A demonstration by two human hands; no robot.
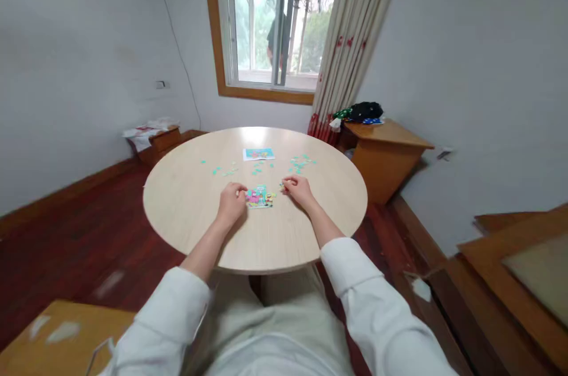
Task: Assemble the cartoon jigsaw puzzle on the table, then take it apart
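A partly joined jigsaw puzzle (260, 197) in pink, turquoise and yellow lies flat on the round table (186, 198). At its left edge rests my left hand (232, 201), fingers curled, the fingertips touching the puzzle's side. My right hand (296, 188) is just right of the puzzle, thumb and fingers pinched on a small puzzle piece (281, 186) that is mostly hidden. Behind the puzzle are loose turquoise pieces (257, 172), with a denser scatter of pieces (300, 163) on the right. Farther back lies a picture sheet (259, 154) with a turquoise print.
A wooden cabinet (386, 151) with dark cloth on top stands behind the table at right, beside a long curtain (346, 50). A low stand (165, 139) is at back left. Someone in dark clothing (276, 38) shows through the window.
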